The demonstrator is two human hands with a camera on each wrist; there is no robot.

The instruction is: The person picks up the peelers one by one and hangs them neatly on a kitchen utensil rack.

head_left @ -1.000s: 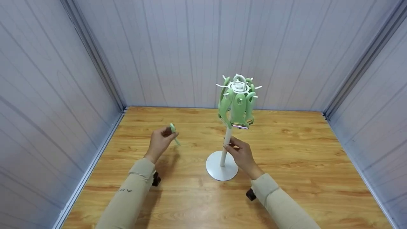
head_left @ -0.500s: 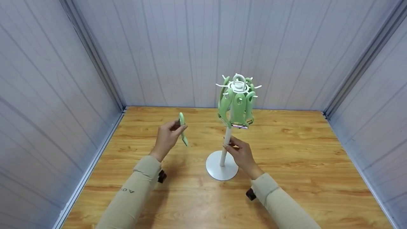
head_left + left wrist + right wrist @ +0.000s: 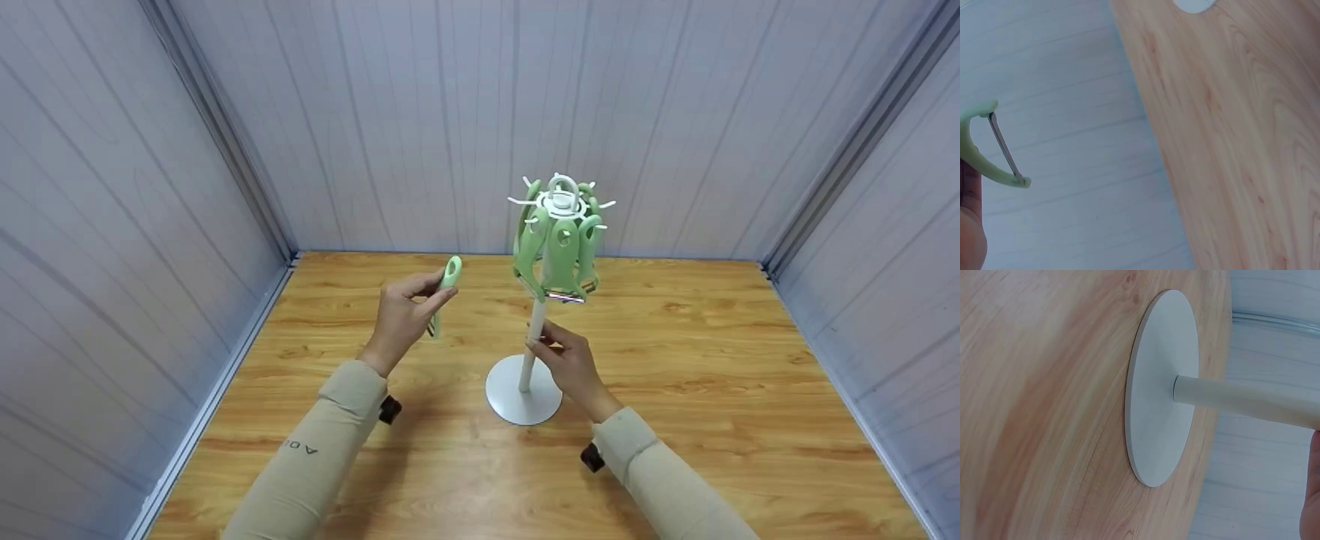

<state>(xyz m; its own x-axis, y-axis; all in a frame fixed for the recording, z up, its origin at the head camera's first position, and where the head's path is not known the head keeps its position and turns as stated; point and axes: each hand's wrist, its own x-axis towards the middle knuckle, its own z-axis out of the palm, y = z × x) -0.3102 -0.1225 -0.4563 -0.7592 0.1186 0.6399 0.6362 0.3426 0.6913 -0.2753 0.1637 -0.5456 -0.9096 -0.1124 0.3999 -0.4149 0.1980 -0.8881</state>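
Note:
In the head view my left hand (image 3: 405,311) pinches a light green peeler (image 3: 451,273) by its handle, its ring end up, left of a white stand. The left wrist view shows the forked head of that peeler (image 3: 977,160) with a metal blade across it. My right hand (image 3: 571,364) grips the pole (image 3: 536,319) of the white stand between thumb and fingers, low down. Several green peelers (image 3: 562,255) hang from the hooks around the stand's top (image 3: 562,202), blades down. The round base (image 3: 1157,399) lies flat on the table in the right wrist view.
The wooden table (image 3: 675,360) reaches back to a pale panelled wall (image 3: 390,135). Side walls (image 3: 97,225) with metal edging close off left and right. The stand rises above the tabletop, with some bare hooks (image 3: 519,201) sticking outward.
My left hand has moved right and slightly away from me with the peeler, turning it so the ring end's hole faces the camera. The right hand and the stand stay put.

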